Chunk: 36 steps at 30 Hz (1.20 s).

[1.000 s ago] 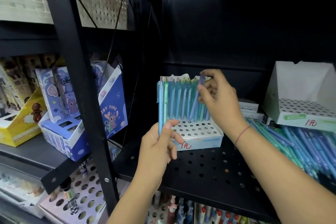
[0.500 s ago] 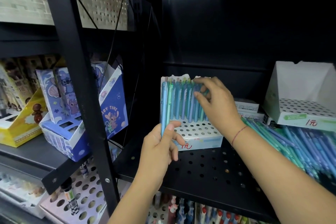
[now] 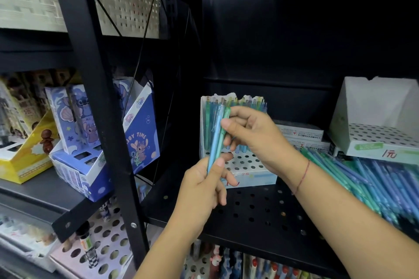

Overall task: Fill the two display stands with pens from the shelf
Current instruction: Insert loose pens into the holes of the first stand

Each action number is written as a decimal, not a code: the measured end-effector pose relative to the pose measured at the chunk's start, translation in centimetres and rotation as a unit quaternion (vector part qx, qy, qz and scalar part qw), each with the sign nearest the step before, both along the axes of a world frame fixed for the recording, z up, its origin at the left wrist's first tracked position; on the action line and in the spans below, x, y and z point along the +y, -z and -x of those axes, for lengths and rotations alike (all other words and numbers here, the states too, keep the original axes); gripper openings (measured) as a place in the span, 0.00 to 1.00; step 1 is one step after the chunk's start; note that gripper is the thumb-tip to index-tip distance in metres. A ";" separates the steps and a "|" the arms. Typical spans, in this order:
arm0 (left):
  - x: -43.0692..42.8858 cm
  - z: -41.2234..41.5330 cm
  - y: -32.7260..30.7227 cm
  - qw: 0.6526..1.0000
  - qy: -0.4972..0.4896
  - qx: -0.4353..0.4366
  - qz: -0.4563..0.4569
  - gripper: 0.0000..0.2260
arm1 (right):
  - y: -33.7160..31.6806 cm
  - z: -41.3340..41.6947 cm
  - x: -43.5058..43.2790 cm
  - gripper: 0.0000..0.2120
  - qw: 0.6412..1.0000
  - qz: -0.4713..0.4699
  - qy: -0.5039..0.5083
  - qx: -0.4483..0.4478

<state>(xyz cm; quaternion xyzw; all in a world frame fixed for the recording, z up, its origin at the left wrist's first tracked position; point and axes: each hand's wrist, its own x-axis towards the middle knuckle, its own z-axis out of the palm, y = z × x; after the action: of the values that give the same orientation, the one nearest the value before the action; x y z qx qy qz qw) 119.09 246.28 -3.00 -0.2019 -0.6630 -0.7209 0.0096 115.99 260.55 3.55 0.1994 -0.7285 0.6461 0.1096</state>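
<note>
A white display stand [image 3: 246, 163] with a holed top sits on the black shelf; its back rows hold several blue and green pens [image 3: 256, 106]. My left hand [image 3: 204, 186] grips a few pens [image 3: 216, 136] upright by their lower ends, in front of the stand. My right hand [image 3: 256, 133] pinches the upper part of those pens with thumb and fingers. A second white stand [image 3: 374, 140] at the right shows only bare holes. A pile of loose blue and green pens [image 3: 371, 179] lies on the shelf in front of it.
The black perforated shelf [image 3: 256, 208] has a black upright post [image 3: 102, 106] at its left. Beyond the post stand a blue cartoon box [image 3: 138, 138] and a yellow box [image 3: 25, 161]. Small flat boxes [image 3: 299, 133] lie between the two stands. More stationery sits on the lower shelf.
My right hand left the row of pens in the stand and came forward and left onto the pens held in my left hand.
</note>
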 end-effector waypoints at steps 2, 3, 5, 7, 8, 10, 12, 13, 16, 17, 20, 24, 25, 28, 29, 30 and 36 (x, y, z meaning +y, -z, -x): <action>0.0 0.0 0.0 1.000 -0.009 0.006 -0.002 0.13 | -0.4 -0.1 0.1 0.08 0.999 0.030 0.017 0.016; 0.0 0.0 0.0 1.000 -0.019 0.009 -0.008 0.13 | -0.7 -0.1 0.4 0.07 0.997 0.054 0.040 0.030; -0.1 0.0 0.1 0.999 -0.045 0.011 -0.024 0.12 | -1.4 0.0 1.1 0.07 0.985 0.105 0.110 0.077; -0.2 0.1 0.2 0.997 -0.072 0.017 -0.037 0.12 | -1.7 0.1 1.9 0.09 0.962 0.111 0.200 0.147; -0.2 0.1 0.2 0.996 -0.080 0.020 -0.045 0.12 | -1.5 0.2 2.2 0.11 0.949 0.081 0.244 0.180; -0.2 0.0 0.2 0.995 -0.085 0.015 -0.060 0.12 | -0.9 0.3 2.4 0.15 0.930 -0.013 0.295 0.219; -0.1 0.0 0.1 0.994 -0.087 0.008 -0.066 0.12 | 0.0 0.7 2.2 0.18 0.924 -0.092 0.301 0.218; -0.1 0.0 0.1 0.994 -0.088 0.005 -0.069 0.13 | 0.4 1.0 2.1 0.19 0.923 -0.117 0.296 0.216; -0.1 0.1 0.1 0.994 -0.088 0.004 -0.064 0.13 | 0.9 1.6 1.8 0.19 0.922 -0.150 0.283 0.218; -0.1 0.1 0.1 0.994 -0.089 0.004 -0.060 0.14 | 1.0 1.6 1.8 0.19 0.920 -0.153 0.283 0.223; -0.1 0.1 0.1 0.995 -0.089 0.005 -0.050 0.14 | 1.1 1.7 1.7 0.19 0.917 -0.154 0.286 0.230; -0.1 0.1 0.2 0.995 -0.087 0.005 -0.043 0.14 | 1.4 2.0 1.4 0.18 0.918 -0.166 0.280 0.224; -0.1 0.1 0.2 0.995 -0.088 0.005 -0.041 0.14 | 1.5 2.1 1.3 0.17 0.918 -0.173 0.277 0.224; -0.1 0.2 0.2 0.996 -0.087 0.005 -0.035 0.14 | 1.6 2.2 1.1 0.17 0.900 -0.214 0.295 0.241; -0.1 0.2 0.2 0.996 -0.086 0.006 -0.035 0.14 | 1.7 2.2 1.1 0.17 0.890 -0.228 0.306 0.250; -0.1 0.2 0.2 0.996 -0.084 0.007 -0.035 0.14 | 1.8 2.3 1.2 0.18 0.883 -0.238 0.314 0.254; -0.1 0.1 0.3 0.998 -0.060 0.012 -0.026 0.14 | 1.7 2.1 1.3 0.20 0.876 -0.266 0.336 0.219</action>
<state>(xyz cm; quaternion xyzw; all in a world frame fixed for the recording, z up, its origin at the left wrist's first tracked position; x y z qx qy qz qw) 118.97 246.15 -3.32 -0.1700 -0.6550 -0.7333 0.0660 113.87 261.85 1.88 0.1000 -0.8537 0.2917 0.4196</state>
